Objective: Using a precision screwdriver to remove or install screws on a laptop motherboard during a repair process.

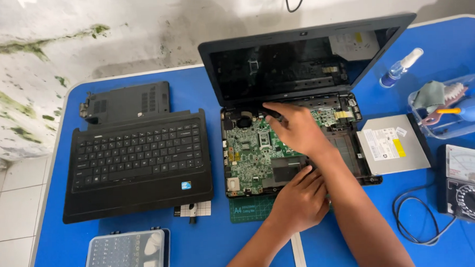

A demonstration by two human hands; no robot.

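We found the right hand pinching a small dark tool at the far edge of the exposed green motherboard, inside the opened black laptop base. The left hand lay flat, fingers together, on the base's near edge. To the left lay the detached black keyboard panel; to the right, a silver optical drive.

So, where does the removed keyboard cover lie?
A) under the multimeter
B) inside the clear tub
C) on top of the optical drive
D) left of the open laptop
D: the keyboard cover lies flat on the blue table, left of the open laptop, apart from the drive on the right.
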